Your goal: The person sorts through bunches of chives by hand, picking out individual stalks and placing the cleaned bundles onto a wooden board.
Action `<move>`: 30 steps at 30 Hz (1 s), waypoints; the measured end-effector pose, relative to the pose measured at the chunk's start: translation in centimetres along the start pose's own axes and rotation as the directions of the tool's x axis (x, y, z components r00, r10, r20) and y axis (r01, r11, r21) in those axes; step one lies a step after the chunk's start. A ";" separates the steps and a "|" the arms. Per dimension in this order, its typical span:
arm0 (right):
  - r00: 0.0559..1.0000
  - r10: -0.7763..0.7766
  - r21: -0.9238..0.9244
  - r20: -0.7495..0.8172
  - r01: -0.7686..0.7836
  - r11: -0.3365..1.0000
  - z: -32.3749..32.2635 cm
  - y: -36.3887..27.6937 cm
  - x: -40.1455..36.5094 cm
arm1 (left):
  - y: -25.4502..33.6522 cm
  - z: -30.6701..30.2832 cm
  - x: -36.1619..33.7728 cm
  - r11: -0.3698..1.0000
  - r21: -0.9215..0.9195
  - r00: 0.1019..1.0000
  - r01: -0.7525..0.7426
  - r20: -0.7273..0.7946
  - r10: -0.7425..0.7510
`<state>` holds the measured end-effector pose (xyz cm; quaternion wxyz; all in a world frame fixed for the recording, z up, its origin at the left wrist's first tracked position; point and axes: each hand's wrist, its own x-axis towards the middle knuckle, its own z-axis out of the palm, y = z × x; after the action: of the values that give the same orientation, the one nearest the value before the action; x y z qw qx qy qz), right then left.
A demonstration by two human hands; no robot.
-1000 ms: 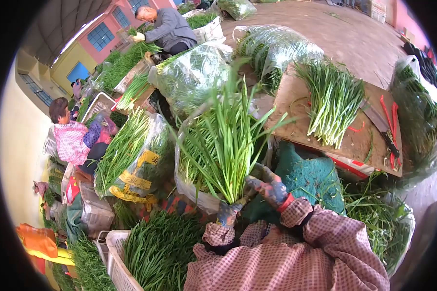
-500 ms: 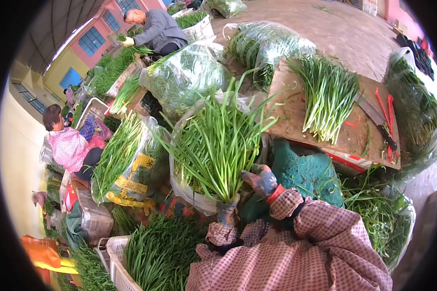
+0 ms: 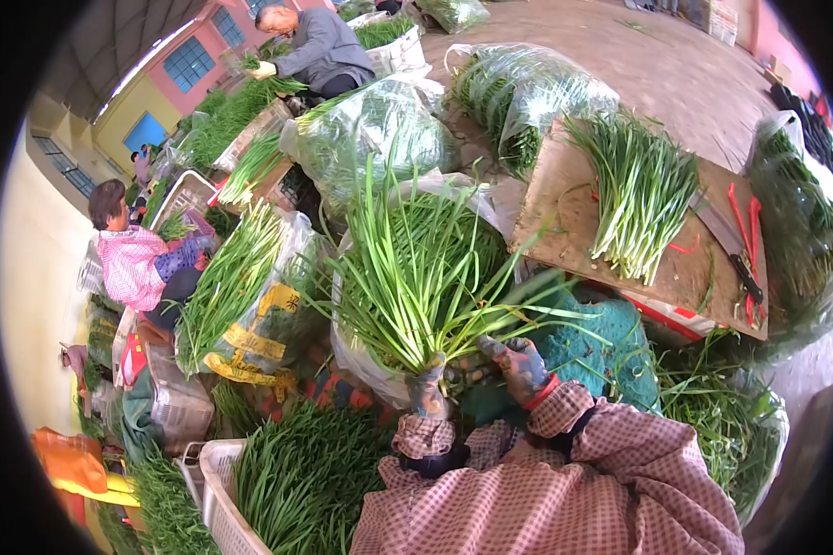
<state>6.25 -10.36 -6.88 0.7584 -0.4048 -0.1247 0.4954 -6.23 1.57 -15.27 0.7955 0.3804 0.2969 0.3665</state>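
Observation:
Garlic chives [image 3: 416, 287] fan upward in a loose bunch, with my left hand [image 3: 428, 390] closed around their pale lower ends. My right hand [image 3: 520, 368] is just to the right, its fingers pinched at thin leaves by the base of the bunch; its fingertips are partly hidden. Both hands wear patterned gloves. Some chives splay to the right above my right hand, blurred at their tips. Behind the bunch stands an open clear plastic bag [image 3: 350, 347] filled with more chives. A teal cloth-like bundle [image 3: 602, 342] lies beyond my right hand.
A board [image 3: 551, 208] at right bears a chive bundle [image 3: 637, 199], a knife [image 3: 733, 245] and red ties [image 3: 750, 231]. A white crate [image 3: 222, 490] of greens stands at lower left. Full plastic bags [image 3: 375, 139] surround me. Two people [image 3: 319, 46] [image 3: 134, 250] sit further off.
My right hand has moved right and slightly down, away from the stalks. Several chives now spread out to the right. My left hand keeps its hold, and the view has shifted a little.

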 end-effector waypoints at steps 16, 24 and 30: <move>0.936 0.241 0.034 0.257 -0.258 0.965 -1.0 -7.7 -0.6 | 3.5 0.1 0.4 0.348 0.769 0.797 -0.537 0.327 0.507; 0.874 -0.206 0.174 0.440 0.142 0.974 -0.4 -1.8 3.8 | 4.2 3.2 -1.4 0.478 0.786 0.900 -0.391 0.219 0.376; 0.892 -0.359 -0.125 0.274 0.403 0.907 -1.7 -1.6 2.8 | 6.0 6.8 -3.0 0.779 0.472 0.908 -0.413 0.281 0.311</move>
<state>9.65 -9.05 -7.35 0.7804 -0.3744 -0.3383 0.3693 -4.94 -0.85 -6.17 0.6009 0.6640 0.2297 0.3810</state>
